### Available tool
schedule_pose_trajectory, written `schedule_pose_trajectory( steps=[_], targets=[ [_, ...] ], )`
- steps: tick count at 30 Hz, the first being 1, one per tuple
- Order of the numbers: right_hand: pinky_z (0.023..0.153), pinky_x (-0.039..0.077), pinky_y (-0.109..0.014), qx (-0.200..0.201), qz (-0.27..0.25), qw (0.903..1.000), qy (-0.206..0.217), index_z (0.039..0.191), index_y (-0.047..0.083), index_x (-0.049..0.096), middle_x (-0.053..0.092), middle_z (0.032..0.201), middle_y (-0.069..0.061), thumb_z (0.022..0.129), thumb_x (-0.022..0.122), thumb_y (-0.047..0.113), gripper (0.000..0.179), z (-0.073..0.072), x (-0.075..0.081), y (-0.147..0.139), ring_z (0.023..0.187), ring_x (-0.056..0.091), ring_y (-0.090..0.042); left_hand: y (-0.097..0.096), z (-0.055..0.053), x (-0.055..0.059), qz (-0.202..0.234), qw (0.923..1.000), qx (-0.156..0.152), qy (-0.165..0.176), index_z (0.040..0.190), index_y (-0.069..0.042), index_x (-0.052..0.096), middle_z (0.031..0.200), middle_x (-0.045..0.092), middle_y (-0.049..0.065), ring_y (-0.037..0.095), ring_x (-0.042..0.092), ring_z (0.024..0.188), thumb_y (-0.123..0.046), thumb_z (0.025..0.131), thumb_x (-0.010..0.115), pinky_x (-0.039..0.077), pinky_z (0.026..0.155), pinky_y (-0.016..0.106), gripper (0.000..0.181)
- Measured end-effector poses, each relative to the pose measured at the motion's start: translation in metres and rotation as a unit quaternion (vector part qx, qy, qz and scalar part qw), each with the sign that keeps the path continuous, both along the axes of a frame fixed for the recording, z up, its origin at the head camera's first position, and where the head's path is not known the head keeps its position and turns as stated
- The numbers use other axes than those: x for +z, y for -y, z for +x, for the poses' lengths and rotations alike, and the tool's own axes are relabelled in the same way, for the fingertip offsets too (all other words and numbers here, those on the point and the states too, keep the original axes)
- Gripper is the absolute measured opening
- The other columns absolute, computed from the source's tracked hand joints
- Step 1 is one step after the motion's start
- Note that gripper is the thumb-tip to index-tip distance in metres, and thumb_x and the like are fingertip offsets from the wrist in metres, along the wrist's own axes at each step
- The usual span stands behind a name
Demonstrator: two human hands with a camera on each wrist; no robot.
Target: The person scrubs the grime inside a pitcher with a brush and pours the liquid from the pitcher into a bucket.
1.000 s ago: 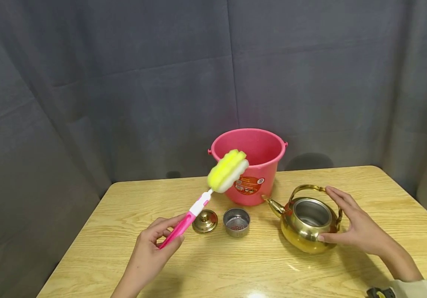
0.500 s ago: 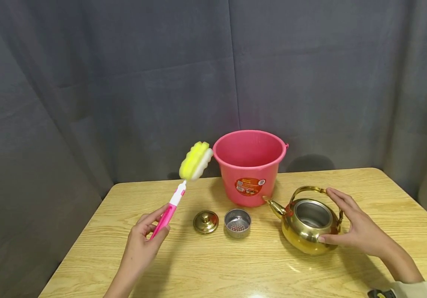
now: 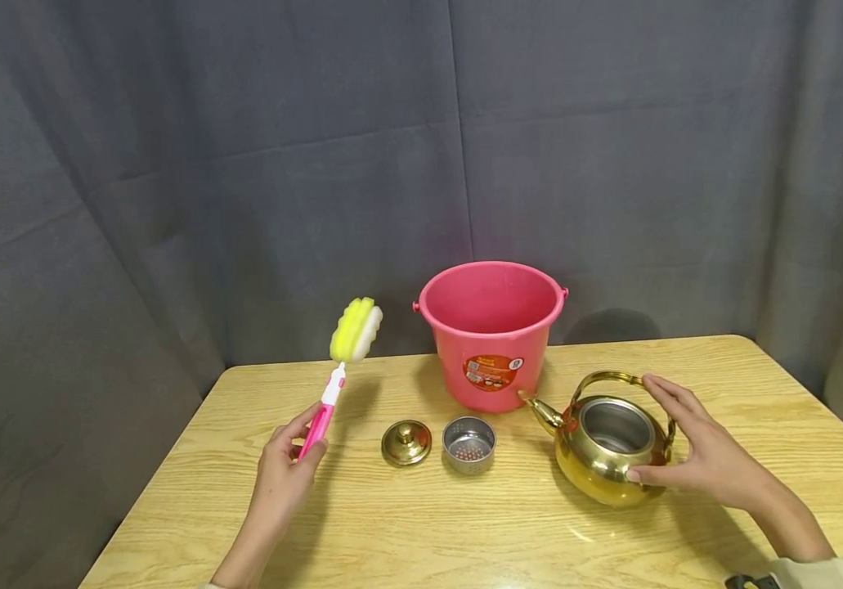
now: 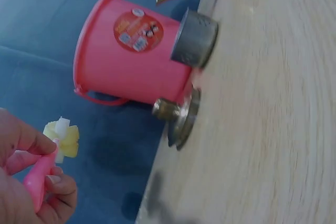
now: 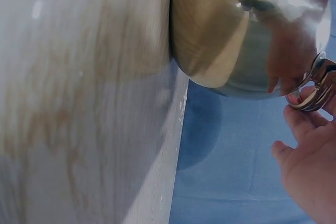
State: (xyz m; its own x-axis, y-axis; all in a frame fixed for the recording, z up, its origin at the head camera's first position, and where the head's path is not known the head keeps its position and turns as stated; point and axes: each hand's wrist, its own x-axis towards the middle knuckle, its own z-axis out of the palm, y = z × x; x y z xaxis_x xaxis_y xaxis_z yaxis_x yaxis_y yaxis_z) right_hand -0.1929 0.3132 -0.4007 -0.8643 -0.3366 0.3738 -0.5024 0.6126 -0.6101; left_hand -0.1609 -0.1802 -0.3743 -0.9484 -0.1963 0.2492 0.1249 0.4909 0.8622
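Observation:
In the head view my left hand (image 3: 284, 470) holds a sponge bottle brush (image 3: 353, 331) by its pink handle, with the yellow and white sponge head raised over the table's left part. The left wrist view shows the thumb and fingers pinching that pink handle (image 4: 38, 179). My right hand (image 3: 708, 450) steadies a gold teapot (image 3: 605, 478), its index finger at the arched handle and its thumb on the body. In the right wrist view, fingers (image 5: 299, 124) touch the foot of the handle. The teapot stands lidless, its spout toward the left.
Behind, at the table's (image 3: 392, 532) far edge, stands a pink bucket (image 3: 491, 356). A gold lid (image 3: 406, 443) lies left of a perforated metal strainer (image 3: 468, 446), both between my hands. A grey curtain (image 3: 318, 164) hangs behind the table.
My left hand has carried the brush leftward, away from the front of the bucket, and the brush stands more upright. The right hand and teapot have stayed in place.

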Motion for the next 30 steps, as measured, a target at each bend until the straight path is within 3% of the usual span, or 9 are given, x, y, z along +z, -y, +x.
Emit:
schedule_pose_trajectory(
  steps=[5, 15, 25, 30],
  targets=[
    [0.083, 0.03, -0.075, 0.0, 0.005, 1.0, 0.0, 0.156, 0.022, 0.014, 0.018, 0.154, -0.016, 0.068, 0.089, 0.026, 0.116, -0.001, 0.0, 0.001, 0.127, 0.028, -0.054, 0.006, -0.01, -0.01, -0.003, 0.9998, 0.021, -0.002, 0.137, -0.003, 0.054, 0.103, 0.051, 0.017, 0.02, 0.046, 0.072, 0.004, 0.089, 0.058, 0.041, 0.054, 0.024, 0.048],
    [0.083, 0.03, -0.075, -0.001, 0.007, 1.0, -0.003, 0.156, 0.02, 0.015, 0.019, 0.153, -0.018, 0.066, 0.09, 0.026, 0.117, 0.0, 0.001, 0.002, 0.126, 0.03, -0.054, 0.014, -0.021, -0.032, 0.015, 0.9982, 0.031, 0.049, 0.14, -0.001, 0.049, 0.098, 0.048, 0.015, 0.017, 0.041, 0.066, 0.003, 0.09, 0.055, 0.036, 0.05, 0.022, 0.05],
    [0.084, 0.03, -0.075, -0.001, 0.003, 1.0, -0.007, 0.156, 0.021, 0.016, 0.02, 0.153, -0.018, 0.065, 0.09, 0.026, 0.117, 0.0, 0.001, 0.001, 0.126, 0.03, -0.052, 0.014, -0.017, -0.043, 0.006, 0.9951, 0.005, 0.099, 0.142, -0.002, 0.046, 0.102, 0.05, 0.017, 0.013, 0.041, 0.06, -0.001, 0.093, 0.053, 0.034, 0.046, 0.021, 0.05],
    [0.084, 0.03, -0.075, 0.0, -0.001, 0.9999, -0.01, 0.156, 0.021, 0.017, 0.02, 0.152, -0.018, 0.065, 0.091, 0.025, 0.117, 0.0, 0.001, 0.001, 0.126, 0.031, -0.051, 0.015, -0.015, -0.046, -0.006, 0.9947, -0.004, 0.103, 0.141, -0.001, 0.046, 0.102, 0.05, 0.019, 0.016, 0.043, 0.063, 0.0, 0.092, 0.053, 0.035, 0.048, 0.021, 0.049]
  ],
)
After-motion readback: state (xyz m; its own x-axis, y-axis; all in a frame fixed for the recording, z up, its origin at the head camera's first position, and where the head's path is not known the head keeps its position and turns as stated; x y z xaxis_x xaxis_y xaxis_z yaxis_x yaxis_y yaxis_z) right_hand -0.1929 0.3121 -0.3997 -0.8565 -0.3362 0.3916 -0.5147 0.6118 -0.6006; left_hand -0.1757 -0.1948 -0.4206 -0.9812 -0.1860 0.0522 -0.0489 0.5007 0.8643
